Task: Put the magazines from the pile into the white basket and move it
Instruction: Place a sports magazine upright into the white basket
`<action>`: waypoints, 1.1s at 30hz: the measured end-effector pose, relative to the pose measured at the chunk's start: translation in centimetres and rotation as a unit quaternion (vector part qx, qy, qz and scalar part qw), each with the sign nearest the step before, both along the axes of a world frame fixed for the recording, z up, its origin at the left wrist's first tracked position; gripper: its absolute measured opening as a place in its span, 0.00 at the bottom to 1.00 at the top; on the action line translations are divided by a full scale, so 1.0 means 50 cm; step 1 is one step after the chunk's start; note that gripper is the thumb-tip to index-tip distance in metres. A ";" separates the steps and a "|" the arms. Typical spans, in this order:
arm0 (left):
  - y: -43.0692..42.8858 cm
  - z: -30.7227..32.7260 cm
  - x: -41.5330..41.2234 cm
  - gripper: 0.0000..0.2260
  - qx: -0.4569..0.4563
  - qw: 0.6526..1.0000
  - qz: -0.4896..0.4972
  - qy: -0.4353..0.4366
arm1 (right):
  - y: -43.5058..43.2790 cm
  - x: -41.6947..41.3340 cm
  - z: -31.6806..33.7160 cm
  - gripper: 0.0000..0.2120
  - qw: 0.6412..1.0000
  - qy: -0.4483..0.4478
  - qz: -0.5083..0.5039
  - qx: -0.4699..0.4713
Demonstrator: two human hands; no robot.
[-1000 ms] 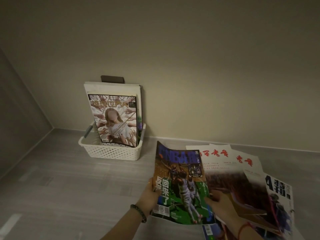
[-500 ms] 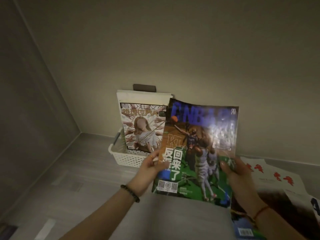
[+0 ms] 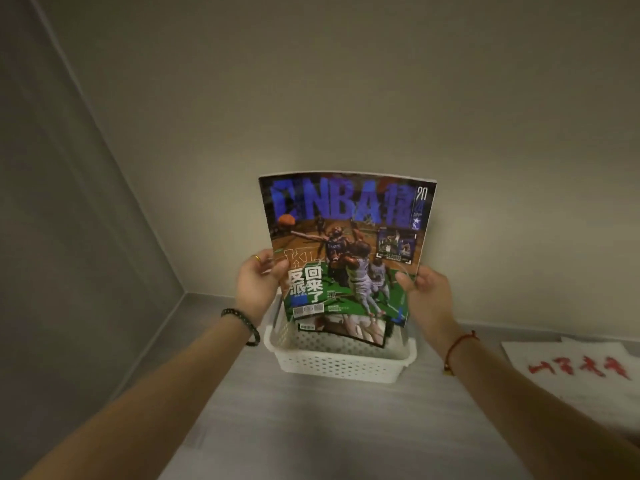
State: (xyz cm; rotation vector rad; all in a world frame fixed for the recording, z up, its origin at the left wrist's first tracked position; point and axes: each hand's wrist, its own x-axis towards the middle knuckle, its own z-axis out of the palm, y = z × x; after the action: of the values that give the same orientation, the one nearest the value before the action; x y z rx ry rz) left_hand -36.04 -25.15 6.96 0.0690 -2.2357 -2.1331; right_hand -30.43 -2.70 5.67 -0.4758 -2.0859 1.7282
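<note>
I hold an NBA magazine (image 3: 346,244) upright with both hands, its lower edge just above the white perforated basket (image 3: 337,363). My left hand (image 3: 258,284) grips its left edge, thumb on the cover. My right hand (image 3: 427,296) grips the right edge the same way. Behind the NBA magazine, the bottom of another magazine (image 3: 356,332) shows standing inside the basket; the rest of it is hidden. The basket sits on the grey floor against the wall.
A white magazine with red characters (image 3: 581,370) from the pile lies flat on the floor at the right. The beige wall (image 3: 346,98) rises right behind the basket, and a side wall (image 3: 69,237) closes the corner on the left.
Both hands carried the NBA magazine up from the pile and leftward until it hangs upright over the basket. The view turned left, so the pile has slid to the right edge.
</note>
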 end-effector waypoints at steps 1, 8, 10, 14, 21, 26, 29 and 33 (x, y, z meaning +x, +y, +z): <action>-0.004 -0.017 -0.010 0.05 0.000 1.000 0.000 -0.009 | -0.002 -0.008 -0.014 0.06 1.000 -0.018 -0.013 0.021; 0.001 -0.115 -0.038 0.08 0.048 0.995 0.052 -0.070 | 0.003 -0.027 -0.111 0.05 0.986 -0.122 -0.064 0.091; 0.006 -0.124 -0.045 0.11 0.049 0.995 0.058 -0.065 | 0.007 -0.034 -0.117 0.06 0.984 -0.129 -0.073 0.103; 0.008 -0.123 -0.045 0.09 0.019 0.996 0.072 -0.052 | 0.008 -0.038 -0.104 0.06 0.978 -0.144 -0.071 0.135; 0.014 -0.104 0.034 0.20 -0.006 0.994 0.097 -0.041 | 0.045 0.053 -0.080 0.13 0.988 -0.121 -0.061 0.078; 0.079 -0.103 0.151 0.17 0.007 0.997 0.071 -0.020 | 0.132 0.203 -0.078 0.13 0.990 -0.124 -0.048 0.055; 0.149 -0.115 0.225 0.13 0.010 0.999 0.016 -0.040 | 0.208 0.307 -0.090 0.13 0.985 -0.158 -0.048 0.051; 0.270 -0.147 0.330 0.12 0.009 0.996 -0.042 -0.084 | 0.327 0.442 -0.115 0.14 0.975 -0.203 -0.069 0.061</action>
State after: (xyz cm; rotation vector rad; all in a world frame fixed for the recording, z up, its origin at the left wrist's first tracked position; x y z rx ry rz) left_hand -19.55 -11.64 -0.37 0.1621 -2.3497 -2.2694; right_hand -8.34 13.66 -0.07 -0.9795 -2.3489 1.5078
